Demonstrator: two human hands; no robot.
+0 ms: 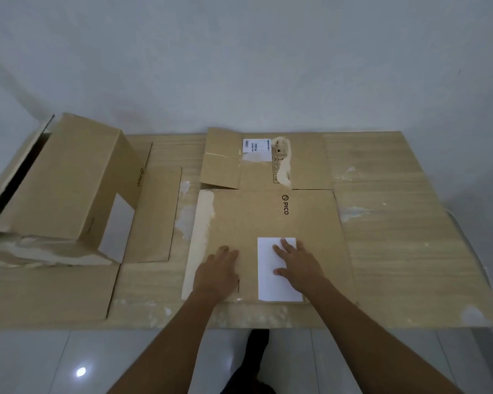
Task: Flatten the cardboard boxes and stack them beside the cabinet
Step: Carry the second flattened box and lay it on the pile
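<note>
Brown cardboard box (268, 220) lies flat under left hand (218, 270) and right hand (298, 264), fingers (288, 245) straight, pressing; another brown carton (66, 180) stands unflattened, unstacked.

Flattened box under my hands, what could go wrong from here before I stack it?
1. The left hand and right hand press flat on the flattened box, not gripping it. It lies near the table's front edge and could slide off.
2. The unflattened box at the left sits with a flap open; swinging the flat one past might knock it.
3. Another flat cardboard lies right behind it; lifting may drag that along.
</note>
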